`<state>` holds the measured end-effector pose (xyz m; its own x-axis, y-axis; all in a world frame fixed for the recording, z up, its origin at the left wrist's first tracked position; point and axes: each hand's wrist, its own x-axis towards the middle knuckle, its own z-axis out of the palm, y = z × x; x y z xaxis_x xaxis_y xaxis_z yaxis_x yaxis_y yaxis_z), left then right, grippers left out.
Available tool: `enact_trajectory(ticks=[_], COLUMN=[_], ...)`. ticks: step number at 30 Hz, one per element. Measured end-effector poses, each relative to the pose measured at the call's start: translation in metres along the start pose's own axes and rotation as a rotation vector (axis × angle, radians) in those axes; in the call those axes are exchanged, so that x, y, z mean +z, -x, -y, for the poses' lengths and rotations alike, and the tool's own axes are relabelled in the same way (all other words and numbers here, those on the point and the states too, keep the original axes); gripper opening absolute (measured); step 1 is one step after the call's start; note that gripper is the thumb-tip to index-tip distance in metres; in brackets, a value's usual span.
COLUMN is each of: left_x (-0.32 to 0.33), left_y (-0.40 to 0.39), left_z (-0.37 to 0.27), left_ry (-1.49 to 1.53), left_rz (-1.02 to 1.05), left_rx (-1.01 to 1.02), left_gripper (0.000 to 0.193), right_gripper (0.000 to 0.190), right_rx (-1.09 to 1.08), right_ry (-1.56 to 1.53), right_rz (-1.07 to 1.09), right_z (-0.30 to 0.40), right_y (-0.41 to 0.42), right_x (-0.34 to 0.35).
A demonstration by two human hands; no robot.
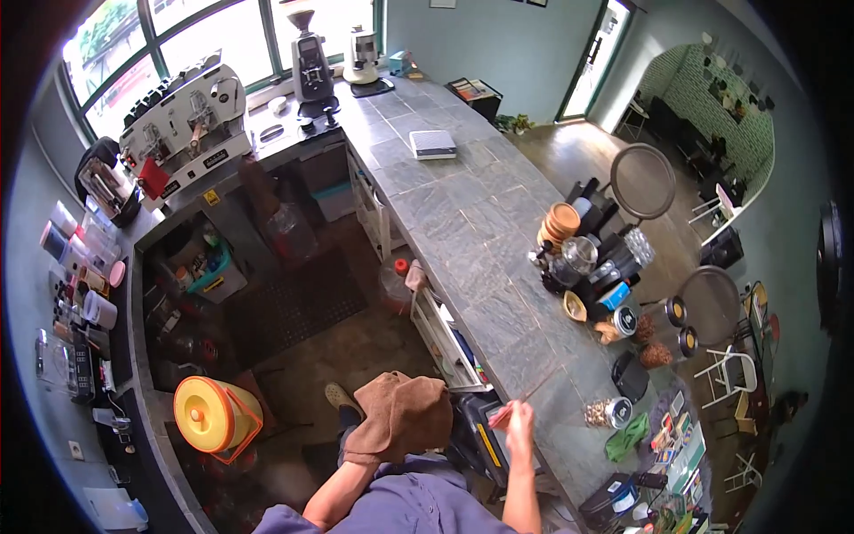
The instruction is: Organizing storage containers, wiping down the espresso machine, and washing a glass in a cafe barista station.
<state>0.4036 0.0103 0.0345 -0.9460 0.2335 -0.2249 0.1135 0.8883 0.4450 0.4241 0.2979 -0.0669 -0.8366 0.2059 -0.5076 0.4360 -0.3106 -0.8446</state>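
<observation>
A brown cloth point(402, 417) drapes over my left hand point(373, 444), hiding its fingers, in front of my body. My right hand point(517, 427) is closed near the edge of the grey tiled counter point(460, 220); something pink shows at its fingers, and a thin dark stick point(544, 382) seems to extend from it over the counter top. Past the right hand, a glass jar with a lid point(604, 412) and a green cloth point(627, 437) lie on the counter.
An espresso machine point(187, 127) and a coffee grinder point(311, 67) stand by the windows. Wooden bowls point(560, 220), jars point(657, 357) and round trays point(642, 181) crowd the counter's right side. A yellow drink cooler point(213, 414) stands at the left. Open shelves point(448, 340) run below the counter.
</observation>
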Motion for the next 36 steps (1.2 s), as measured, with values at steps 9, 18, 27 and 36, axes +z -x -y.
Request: enact_trajectory(ticks=[9, 18, 27, 36], left_x=[-0.087, -0.174, -0.255, -0.279], left_y=[-0.011, 0.033, 0.061, 0.054], left_z=[0.172, 0.38, 0.565, 0.711], left_ry=[-0.354, -0.493, 0.021, 0.945], left_rz=[-0.275, -0.568, -1.063, -1.728], left_rx=[0.17, -0.086, -0.363, -0.536], left_gripper=[0.038, 0.043, 0.052, 0.031], right_gripper=[0.02, 0.027, 0.033, 0.036], right_rx=[-0.188, -0.729, -0.571, 0.388], right_ry=[0.567, 0.839, 0.7, 0.946], right_rz=[0.405, 0.798, 1.228, 1.669], right_z=[-0.027, -0.065, -0.071, -0.018], right_y=[0.021, 0.034, 0.062, -0.023], right_x=[0.335, 0.597, 0.789, 0.876])
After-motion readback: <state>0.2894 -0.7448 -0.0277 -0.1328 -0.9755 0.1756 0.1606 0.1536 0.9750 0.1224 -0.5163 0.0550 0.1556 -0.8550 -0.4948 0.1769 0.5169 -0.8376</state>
